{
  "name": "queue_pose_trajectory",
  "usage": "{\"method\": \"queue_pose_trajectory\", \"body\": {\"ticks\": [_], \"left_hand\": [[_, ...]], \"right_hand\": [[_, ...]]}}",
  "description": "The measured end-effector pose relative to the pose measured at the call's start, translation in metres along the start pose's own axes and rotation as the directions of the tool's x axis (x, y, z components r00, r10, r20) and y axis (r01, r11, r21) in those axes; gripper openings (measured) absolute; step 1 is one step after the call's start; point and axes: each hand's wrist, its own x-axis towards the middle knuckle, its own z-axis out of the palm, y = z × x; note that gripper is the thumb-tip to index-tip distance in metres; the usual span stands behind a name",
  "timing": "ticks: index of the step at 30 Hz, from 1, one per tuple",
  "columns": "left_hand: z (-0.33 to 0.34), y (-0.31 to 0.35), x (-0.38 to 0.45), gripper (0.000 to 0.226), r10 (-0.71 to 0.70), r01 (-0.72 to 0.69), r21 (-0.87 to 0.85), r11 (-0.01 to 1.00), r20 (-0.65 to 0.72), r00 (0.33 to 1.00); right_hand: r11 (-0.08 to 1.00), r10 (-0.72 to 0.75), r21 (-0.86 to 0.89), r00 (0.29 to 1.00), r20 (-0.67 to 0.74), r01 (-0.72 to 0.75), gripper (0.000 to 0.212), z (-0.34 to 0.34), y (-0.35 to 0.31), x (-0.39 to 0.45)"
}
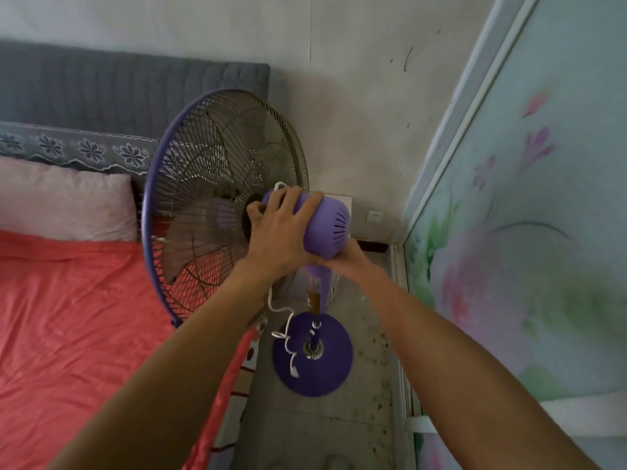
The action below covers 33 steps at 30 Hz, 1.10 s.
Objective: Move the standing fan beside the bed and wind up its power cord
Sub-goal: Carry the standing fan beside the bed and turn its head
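Standing fan [234,205]: upright at centre frame, in the gap between the bed at left and the painted panel at right; its grille overlaps the bed's edge.
Motor housing [327,225]: purple, vented at the back, tilted so the grille faces the left of the frame.
Your left hand [278,228]: laid over the top and front of the motor housing, fingers curled round it in a grip, fingertips reaching the neck behind the grille.
Your right hand [353,261]: tucked under the rear of the housing, just above the pole. Its fingers are mostly hidden by the housing, so you cannot tell whether they are closed or merely cupping it.
Pole [315,296]: runs down from the housing to the base, with a brown collar partway along.
Base [312,354]: round, purple, resting on the floor at lower centre, just beside the bed's hanging sheet.
Power cord [286,330]: white, hanging loose from below your left wrist and kinked down across the base; its plug end [294,372] lies on the base. A small white loop shows above your left hand's knuckles.
Bed [68,300]: left half of frame, red sheet, pink pillow [64,201] at upper left against a grey headboard [118,93].
Wall socket [375,217]: white, low on the back wall, right of the housing.
Floor [305,432]: grey, stained along the right edge near the panel [526,232].
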Motion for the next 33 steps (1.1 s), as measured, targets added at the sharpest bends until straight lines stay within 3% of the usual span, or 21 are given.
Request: {"method": "queue_pose_trajectory", "body": {"ticks": [5,10,13,17,23,30,33], "left_hand": [[-0.009,-0.005,0.001,0.114,0.019,-0.023,0.050,0.999,0.083,0.996],[-0.020,-0.011,-0.001,0.109,0.081,-0.096,0.073,0.993,0.184,0.980],[-0.026,-0.017,-0.005,0.108,0.071,-0.099,0.110,0.989,0.235,0.969],[-0.026,-0.024,-0.008,0.105,0.099,-0.121,0.088,0.989,0.219,0.971],[-0.022,-0.039,-0.007,0.097,0.182,-0.186,0.011,0.982,0.169,0.969],[-0.020,-0.029,-0.007,0.100,0.107,-0.109,0.008,0.994,0.135,0.985],[-0.020,-0.024,-0.004,0.100,0.094,-0.098,0.023,0.995,0.134,0.986]], "right_hand": [[0.996,-0.060,-0.067,0.998,-0.004,0.060,0.068,-0.016,-0.013,-0.024],[0.965,-0.189,0.165,0.977,-0.103,0.205,0.073,-0.039,-0.032,-0.059],[0.953,-0.210,0.204,0.973,-0.092,0.225,0.087,-0.039,-0.051,-0.069],[0.958,-0.204,0.163,0.958,-0.200,0.238,0.084,-0.036,-0.068,-0.075],[0.951,-0.302,-0.041,0.894,-0.333,0.306,0.075,-0.022,-0.077,-0.082],[0.967,-0.209,0.125,0.971,-0.119,0.223,0.079,-0.049,-0.079,-0.069],[0.971,-0.186,0.135,0.977,-0.108,0.200,0.079,-0.051,-0.078,-0.067]]}}
